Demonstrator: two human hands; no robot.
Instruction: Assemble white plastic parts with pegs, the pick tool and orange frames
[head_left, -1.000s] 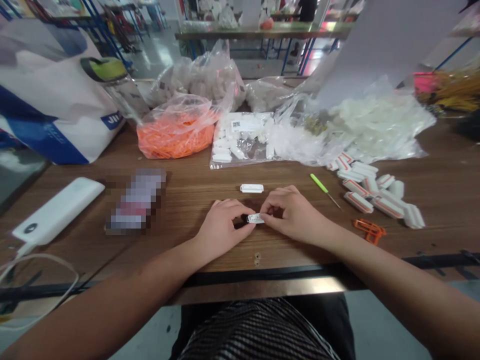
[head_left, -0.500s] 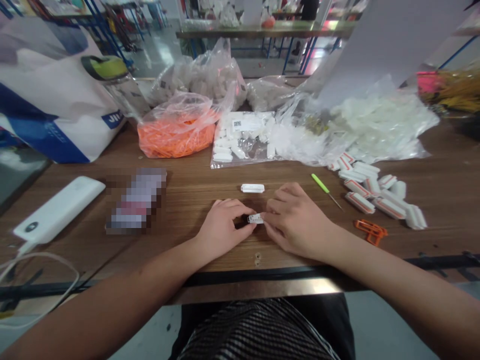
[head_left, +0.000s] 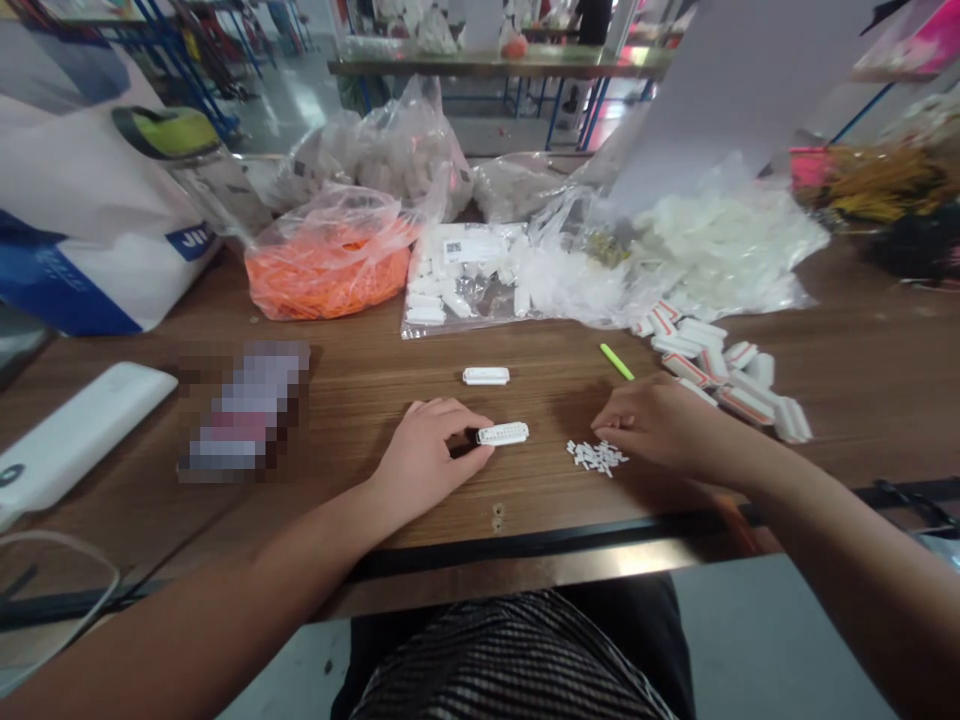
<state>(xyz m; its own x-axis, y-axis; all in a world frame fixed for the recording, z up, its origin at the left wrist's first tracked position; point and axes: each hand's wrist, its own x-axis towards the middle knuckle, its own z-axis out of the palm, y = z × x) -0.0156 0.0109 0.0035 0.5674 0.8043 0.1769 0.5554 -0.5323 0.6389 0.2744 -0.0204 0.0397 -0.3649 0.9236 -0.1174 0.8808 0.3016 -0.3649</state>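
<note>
Left hand (head_left: pixel 427 465) alone grips the white connector (head_left: pixel 502 433); right hand (head_left: pixel 660 425) has let go, loosely open, tiny white pins (head_left: pixel 596 457) at its 7 o'clock

Blurred: pixelated package (head_left: pixel 244 412) was unreadable | Too small: white pins (head_left: pixel 596 457) showed no clear shape | Hidden: left hand (head_left: pixel 427 465) covered one end of white connector housing (head_left: pixel 504 433) | Cut off: left edge clipped tote bag (head_left: pixel 67 200), power bank (head_left: pixel 67 445)

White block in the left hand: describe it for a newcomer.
On the wooden table, the left hand pinches a small white plastic block. Unlike the similar white block lying loose just beyond it, this one is held and shows a row of small holes.
</note>
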